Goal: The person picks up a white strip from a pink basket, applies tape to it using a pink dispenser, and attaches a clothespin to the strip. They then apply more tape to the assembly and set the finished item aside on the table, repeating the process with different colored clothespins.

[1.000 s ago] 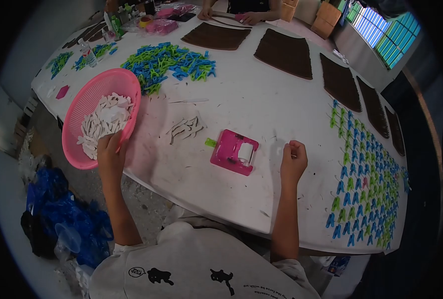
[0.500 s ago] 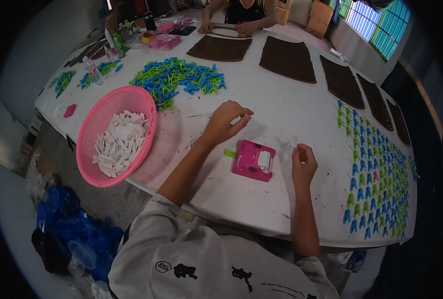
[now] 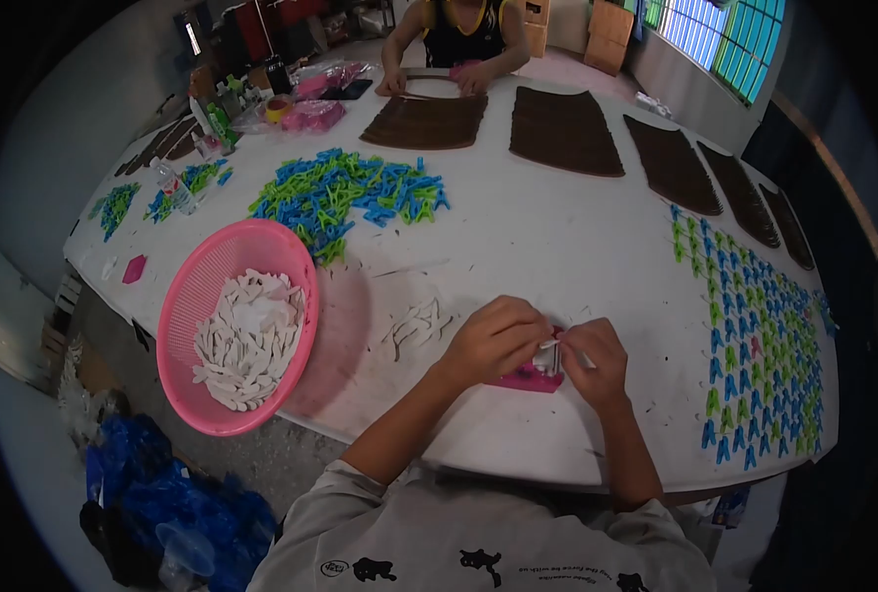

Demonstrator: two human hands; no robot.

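Both of my hands meet over a pink tape dispenser (image 3: 523, 379) that holds a white roll, close to the table's near edge. My left hand (image 3: 498, 340) is closed in a pinch on the dispenser's left side and covers much of it. Facing it, my right hand (image 3: 597, 363) pinches at the dispenser's right end. A small whitish bit shows between the fingertips of the two hands; I cannot tell what it is. Thin white pieces (image 3: 419, 326) lie loose on the table, left of my left hand.
A pink basket (image 3: 169, 340) of white pieces stands at the left edge. Behind it spreads a pile of blue and green clips (image 3: 335, 197). Rows of clips (image 3: 745, 345) fill the right side. Dark brown sheets (image 3: 567, 133) lie along the back, where another person (image 3: 463, 39) works.
My hands were apart on either side of the dispenser and have come together over it. The view has shifted, and the loose white pieces by my left hand now show.
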